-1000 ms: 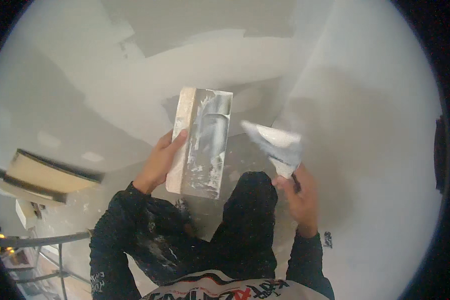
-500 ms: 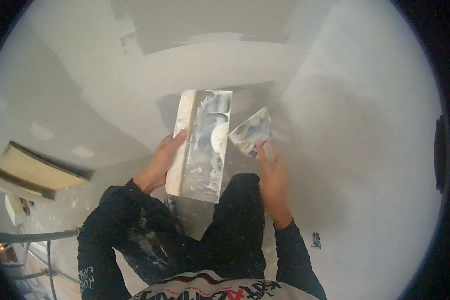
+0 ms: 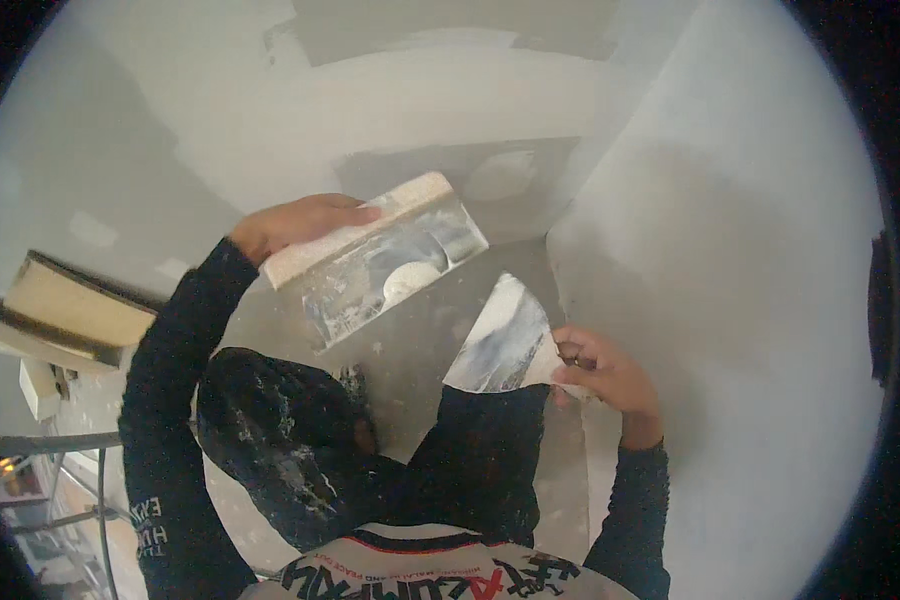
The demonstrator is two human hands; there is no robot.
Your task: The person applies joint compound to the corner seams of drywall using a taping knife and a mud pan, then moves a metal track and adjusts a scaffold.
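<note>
My left hand (image 3: 305,222) is closed on the pale handle of a wide drywall knife (image 3: 370,265), held out ahead of me near the wall. Its metal blade is smeared with filler, and a rounded white dab of compound (image 3: 411,283) sits near the lower edge. My right hand (image 3: 606,368) grips a smaller fan-shaped putty knife (image 3: 507,340) by its handle, mostly hidden by the fingers. That blade also has white and grey smears. It points left, above my right thigh, apart from the wide knife.
In front is a wall (image 3: 410,110) with grey patches; a pale wall (image 3: 760,330) meets it in a corner on the right. A tan panel (image 3: 75,315) is at the left. Below it are dark metal bars (image 3: 60,441). White splashes mark my dark trousers (image 3: 280,440).
The wide knife has turned clockwise from near upright to a slant and moved slightly left. The putty knife has come away from it, lower, and my right hand has shifted right.
</note>
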